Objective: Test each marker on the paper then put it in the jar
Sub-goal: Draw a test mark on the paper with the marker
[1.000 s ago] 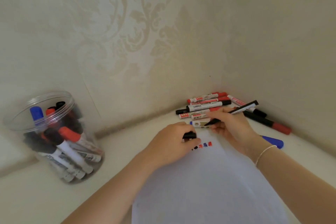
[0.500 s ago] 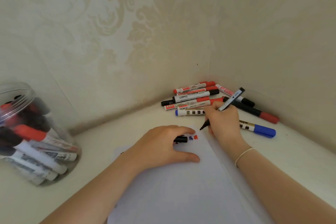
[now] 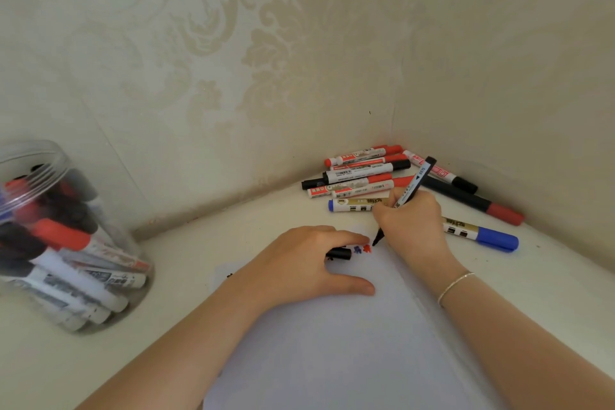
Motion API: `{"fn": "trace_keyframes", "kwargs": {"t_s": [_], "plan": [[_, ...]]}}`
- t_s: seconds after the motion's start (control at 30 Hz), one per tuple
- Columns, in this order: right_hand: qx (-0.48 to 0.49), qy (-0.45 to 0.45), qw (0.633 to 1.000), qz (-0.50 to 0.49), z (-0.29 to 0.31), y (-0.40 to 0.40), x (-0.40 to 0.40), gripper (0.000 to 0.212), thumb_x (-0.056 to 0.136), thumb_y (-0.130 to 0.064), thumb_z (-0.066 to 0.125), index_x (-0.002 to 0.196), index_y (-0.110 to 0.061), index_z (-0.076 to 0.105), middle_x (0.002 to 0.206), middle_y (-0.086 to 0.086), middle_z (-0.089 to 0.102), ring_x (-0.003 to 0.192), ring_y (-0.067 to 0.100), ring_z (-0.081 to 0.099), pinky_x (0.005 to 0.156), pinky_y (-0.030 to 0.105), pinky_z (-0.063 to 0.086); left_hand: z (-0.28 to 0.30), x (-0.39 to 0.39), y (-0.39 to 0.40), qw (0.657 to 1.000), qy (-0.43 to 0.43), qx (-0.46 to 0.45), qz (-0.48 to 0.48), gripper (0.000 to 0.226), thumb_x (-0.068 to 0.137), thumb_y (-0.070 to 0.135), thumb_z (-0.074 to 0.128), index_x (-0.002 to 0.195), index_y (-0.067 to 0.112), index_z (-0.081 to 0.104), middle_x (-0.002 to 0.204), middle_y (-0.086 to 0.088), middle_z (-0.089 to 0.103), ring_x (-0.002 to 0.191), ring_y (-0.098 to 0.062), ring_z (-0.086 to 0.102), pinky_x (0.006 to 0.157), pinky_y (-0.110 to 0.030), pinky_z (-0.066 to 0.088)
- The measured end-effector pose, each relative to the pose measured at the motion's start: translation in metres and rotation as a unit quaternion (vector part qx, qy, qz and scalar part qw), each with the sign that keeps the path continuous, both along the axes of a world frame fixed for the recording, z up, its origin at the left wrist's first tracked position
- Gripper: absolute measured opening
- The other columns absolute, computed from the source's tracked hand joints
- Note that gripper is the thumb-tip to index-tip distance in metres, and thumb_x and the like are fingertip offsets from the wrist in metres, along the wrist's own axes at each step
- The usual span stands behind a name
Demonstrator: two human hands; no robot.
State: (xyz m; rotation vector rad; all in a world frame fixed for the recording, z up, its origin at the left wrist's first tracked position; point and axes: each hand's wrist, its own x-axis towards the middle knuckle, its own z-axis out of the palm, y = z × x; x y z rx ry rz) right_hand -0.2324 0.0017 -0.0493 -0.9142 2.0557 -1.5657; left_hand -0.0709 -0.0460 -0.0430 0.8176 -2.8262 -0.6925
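Both hands rest on paper [image 3: 332,343]: left [image 3: 309,263] gripping a cap [image 3: 339,254], right [image 3: 411,221] pinching a marker [image 3: 414,183].

Right hand [image 3: 411,221] gripping marker [image 3: 414,184], tip on paper [image 3: 332,343]

Jar [image 3: 50,176] was clear glossy plastic; markers [image 3: 361,173] smooth plastic; paper [image 3: 332,359] matt white; bench [image 3: 549,276] smooth cream; wall [image 3: 266,60] embossed matt paper.

The right hand [image 3: 411,221] has brought the black marker [image 3: 404,198] tip down beside the red mark [image 3: 366,248]. Contact with the paper [image 3: 332,343] appears likely. Hands otherwise shifted little.
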Motion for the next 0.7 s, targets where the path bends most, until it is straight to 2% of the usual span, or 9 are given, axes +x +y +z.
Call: {"fn": "trace_keyframes", "kwargs": {"t_s": [0.17,0.33,0.47,0.57,0.7], "plan": [[-0.001,-0.012,1.000,-0.005,-0.0005,-0.0002,-0.0033,0.032,0.084,-0.003,0.057,0.059,-0.015,0.042,0.060,0.000,0.047,0.049,0.010,0.042,0.050,0.024,0.041,-0.0004,-0.0008,-0.0004,1.000,0.000,-0.011,-0.003,0.066,0.071,0.070,0.064,0.131,0.049,0.048,0.124,0.025,0.056,0.108,0.008,0.049,0.093,-0.015,0.041],[0.010,0.001,1.000,0.009,-0.0005,-0.0007,-0.0012,0.035,0.081,0.001,0.056,0.055,-0.013,0.038,0.055,0.000,0.040,0.047,0.012,0.036,0.048,0.025,0.037,-0.0004,-0.0011,-0.0009,1.000,0.001,-0.007,-0.003,0.066,0.071,0.069,0.065,0.131,0.049,0.048,0.122,0.025,0.056,0.106,0.008,0.049,0.093,-0.014,0.041],[0.004,0.001,1.000,0.001,0.0009,-0.0001,-0.0002,0.032,0.085,-0.001,0.054,0.058,-0.014,0.042,0.062,0.002,0.049,0.050,0.012,0.043,0.050,0.024,0.039,0.0001,-0.0009,-0.0008,1.000,-0.001,-0.008,-0.002,0.067,0.071,0.069,0.065,0.132,0.049,0.048,0.124,0.026,0.056,0.106,0.009,0.048,0.093,-0.014,0.040],[-0.002,-0.012,1.000,-0.006,0.0010,0.0009,-0.0016,0.033,0.084,-0.002,0.056,0.057,-0.015,0.041,0.059,0.000,0.045,0.048,0.010,0.042,0.048,0.021,0.038,0.0012,-0.0005,-0.0002,1.000,0.000,-0.008,-0.002,0.067,0.070,0.070,0.065,0.132,0.048,0.048,0.125,0.026,0.055,0.106,0.009,0.048,0.092,-0.013,0.041],[0.010,0.004,1.000,0.003,0.0006,0.0005,0.0004,0.035,0.081,0.001,0.056,0.054,-0.013,0.039,0.055,0.001,0.041,0.048,0.013,0.039,0.052,0.027,0.041,0.0028,-0.0006,0.0005,1.000,0.002,-0.007,-0.004,0.066,0.071,0.068,0.065,0.132,0.048,0.048,0.125,0.026,0.055,0.107,0.009,0.048,0.095,-0.016,0.041]]}}
